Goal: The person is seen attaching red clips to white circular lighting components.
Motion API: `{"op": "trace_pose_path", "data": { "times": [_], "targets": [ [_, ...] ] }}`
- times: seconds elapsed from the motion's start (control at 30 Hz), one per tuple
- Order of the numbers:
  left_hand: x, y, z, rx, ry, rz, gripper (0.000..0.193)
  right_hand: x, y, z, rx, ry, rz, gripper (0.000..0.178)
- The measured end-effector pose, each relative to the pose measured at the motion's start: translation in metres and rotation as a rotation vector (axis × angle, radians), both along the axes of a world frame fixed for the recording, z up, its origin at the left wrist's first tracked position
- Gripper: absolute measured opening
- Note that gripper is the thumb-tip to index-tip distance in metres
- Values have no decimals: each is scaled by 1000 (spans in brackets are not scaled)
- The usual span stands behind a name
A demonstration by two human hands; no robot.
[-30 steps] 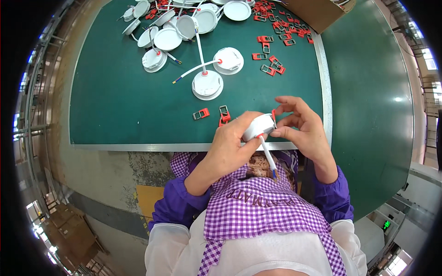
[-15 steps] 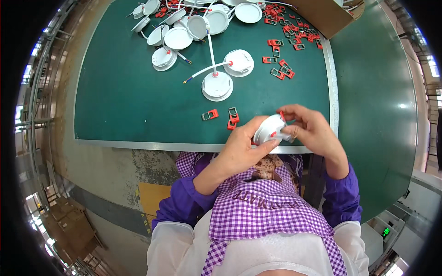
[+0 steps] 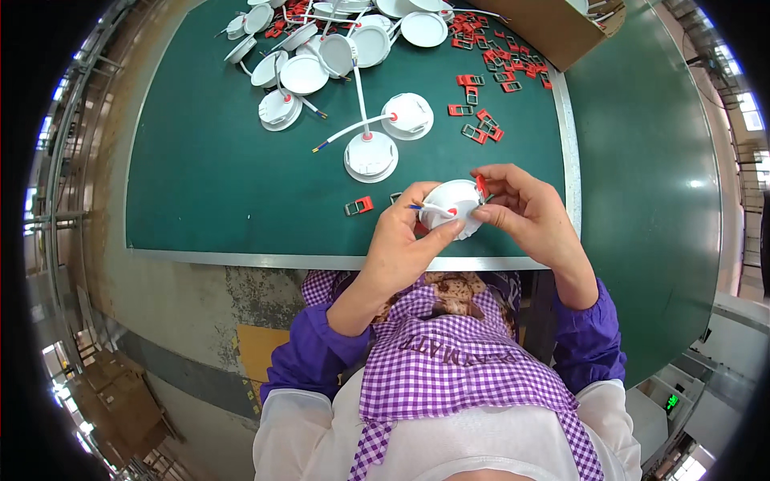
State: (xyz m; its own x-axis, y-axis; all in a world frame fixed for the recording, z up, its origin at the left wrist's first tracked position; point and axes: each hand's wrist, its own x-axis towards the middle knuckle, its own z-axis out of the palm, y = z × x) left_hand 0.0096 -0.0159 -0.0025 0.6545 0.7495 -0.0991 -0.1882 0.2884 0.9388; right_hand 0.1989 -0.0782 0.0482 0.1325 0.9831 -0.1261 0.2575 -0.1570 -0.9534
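My left hand (image 3: 401, 244) grips a round white downlight (image 3: 449, 195) by its side, just above the table's near edge. The light's short white cable points left, with coloured wire ends by my left fingers. In my right hand (image 3: 533, 216), thumb and fingers pinch a red spring clip (image 3: 481, 186) against the light's right rim; how far it is seated I cannot tell. One loose red clip (image 3: 359, 206) lies left of my left hand, and others are partly hidden behind that hand. Two finished-looking white downlights, a nearer one (image 3: 371, 156) and a farther one (image 3: 407, 116), rest face down beyond my hands.
A heap of white downlights (image 3: 305, 74) with cables covers the far left of the green table (image 3: 200, 184). Several red clips (image 3: 484, 128) are scattered at the far right, beside a cardboard box (image 3: 553, 32). Metal trim (image 3: 281, 260) runs along the near edge.
Both hands have shifted slightly left with the downlight. It has turned so that its cable now shows pointing left, and the red clip is more visible at its right rim.
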Motion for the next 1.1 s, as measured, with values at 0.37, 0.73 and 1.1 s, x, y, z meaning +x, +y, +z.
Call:
{"op": "trace_pose_path", "data": {
  "times": [0.37,0.73,1.1],
  "targets": [
    [-24,13,5,294,243,-20,46,44,19,1,-91,141,6,35],
    [-33,63,1,-90,209,430,37,30,75,-8,139,39,-80,22],
    [7,85,1,-56,12,499,29,-71,36,-56,243,-614,186,32]
  ]
}}
